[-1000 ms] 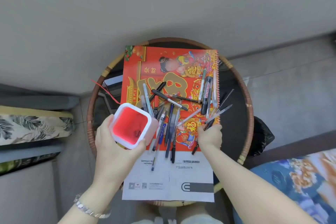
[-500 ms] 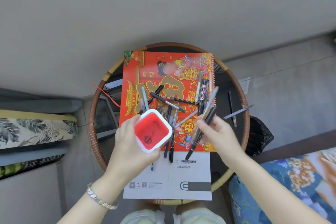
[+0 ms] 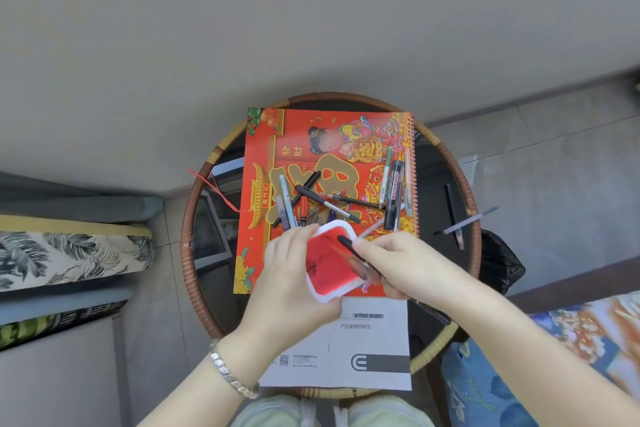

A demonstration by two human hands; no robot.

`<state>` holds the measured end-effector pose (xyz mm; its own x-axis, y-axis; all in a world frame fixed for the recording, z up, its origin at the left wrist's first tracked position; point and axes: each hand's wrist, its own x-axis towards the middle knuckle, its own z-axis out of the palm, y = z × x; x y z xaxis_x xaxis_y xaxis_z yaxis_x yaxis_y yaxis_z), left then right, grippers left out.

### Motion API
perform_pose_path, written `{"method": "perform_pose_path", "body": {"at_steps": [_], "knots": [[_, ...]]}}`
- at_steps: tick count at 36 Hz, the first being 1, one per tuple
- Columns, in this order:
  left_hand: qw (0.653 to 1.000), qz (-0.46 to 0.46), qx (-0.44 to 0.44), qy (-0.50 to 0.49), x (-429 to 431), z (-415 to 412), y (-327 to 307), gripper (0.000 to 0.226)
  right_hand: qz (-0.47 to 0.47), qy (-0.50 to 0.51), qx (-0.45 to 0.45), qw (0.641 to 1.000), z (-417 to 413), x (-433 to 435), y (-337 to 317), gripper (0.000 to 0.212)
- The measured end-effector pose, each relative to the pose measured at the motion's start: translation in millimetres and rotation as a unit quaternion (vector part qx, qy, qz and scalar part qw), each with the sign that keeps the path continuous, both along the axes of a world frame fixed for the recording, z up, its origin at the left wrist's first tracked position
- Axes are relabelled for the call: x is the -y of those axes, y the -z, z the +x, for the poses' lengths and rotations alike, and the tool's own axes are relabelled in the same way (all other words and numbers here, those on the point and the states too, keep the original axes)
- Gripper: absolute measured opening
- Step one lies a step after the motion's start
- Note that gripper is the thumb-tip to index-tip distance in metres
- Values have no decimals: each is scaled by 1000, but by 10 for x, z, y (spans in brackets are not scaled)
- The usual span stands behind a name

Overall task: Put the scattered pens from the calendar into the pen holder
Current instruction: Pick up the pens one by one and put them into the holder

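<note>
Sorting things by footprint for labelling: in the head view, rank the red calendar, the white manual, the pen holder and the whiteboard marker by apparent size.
1. Red calendar
2. White paper manual
3. White-rimmed red pen holder, lifted nearer the camera
4. Black whiteboard marker

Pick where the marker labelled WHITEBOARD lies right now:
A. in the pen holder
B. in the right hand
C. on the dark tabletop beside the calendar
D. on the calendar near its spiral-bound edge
D: the WHITEBOARD marker rests on the calendar beside its spiral binding, untouched by either hand.

The calendar point(image 3: 322, 149) is glossy printed paper, and the sheet point(image 3: 367, 350) just below it is matt white paper. Left of the calendar, the table's rim point(image 3: 188, 246) looks like wound rattan around a dark, seemingly glassy top. The pen holder point(image 3: 330, 263) on the calendar's lower edge looks like smooth translucent plastic.
</note>
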<state>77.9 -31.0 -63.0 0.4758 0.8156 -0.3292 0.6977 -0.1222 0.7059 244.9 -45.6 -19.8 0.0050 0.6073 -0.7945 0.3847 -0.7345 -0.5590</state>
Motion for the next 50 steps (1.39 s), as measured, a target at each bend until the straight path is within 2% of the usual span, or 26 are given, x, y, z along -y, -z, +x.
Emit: {"method": "perform_pose_path", "body": {"at_steps": [3, 5, 7, 9, 11, 13, 16, 18, 21, 23, 25, 27, 29, 31, 34, 38, 41, 43, 46, 50], "knots": [[999, -30, 15, -33, -12, 20, -17, 84, 86, 51, 43, 994, 48, 58, -11, 44], [997, -47, 21, -50, -23, 15, -28, 86, 170, 98, 34, 980, 81, 120, -54, 35], [997, -57, 21, -54, -35, 14, -53, 87, 256, 181, -19, 949, 85, 154, -135, 16], [997, -62, 18, -44, -41, 26, -83, 86, 327, 271, -83, 902, 67, 183, -175, 18], [998, -59, 17, -32, -39, 46, -102, 83, 379, 304, -100, 868, 24, 203, -135, 18], [998, -59, 21, -28, -35, 71, -112, 83, 402, 291, -94, 863, -42, 227, -7, 39], [998, -55, 25, -23, -32, 117, -136, 85, 423, 207, -44, 881, -98, 309, 184, 74], [998, -57, 26, -26, -40, 162, -146, 86, 428, 148, 7, 891, -110, 367, 278, 68], [996, -74, 26, -49, -71, 246, -125, 87, 456, 58, 104, 882, -59, 412, 361, 29], [995, -77, 18, -58, -104, 295, -96, 88, 469, 47, 115, 874, 39, 452, 374, 27], [995, -75, 9, -57, -142, 338, -70, 89, 440, 87, 106, 887, 212, 465, 362, 26], [996, -74, 3, -52, -168, 379, -50, 89, 373, 152, 119, 907, 426, 456, 417, 21], [996, -71, -1, -45, -172, 425, -32, 90, 277, 164, 184, 929, 684, 446, 645, 25], [997, -70, -4, -42, -157, 463, -12, 90, 168, 99, 286, 938, 943, 468, 975, 36], [997, -71, -7, -40, -113, 501, 14, 90, 89, -32, 414, 905, 1230, 468, 1381, 47], [996, -77, -9, -43, -63, 544, 40, 89, 33, -123, 475, 871, 1372, 387, 1643, 41], [994, -92, -9, -57, -54, 558, 48, 88, -11, -105, 477, 873, 1354, 336, 1745, 28], [993, -101, -8, -65, -55, 558, 50, 88, -14, -33, 446, 894, 1325, 326, 1771, 24], [992, -106, -14, -67, -62, 544, 55, 90, -11, 23, 387, 922, 1285, 337, 1759, 28], [992, -101, -15, -68, -95, 477, 38, 91, 77, 79, 298, 948, 1158, 277, 1527, 29]]}}
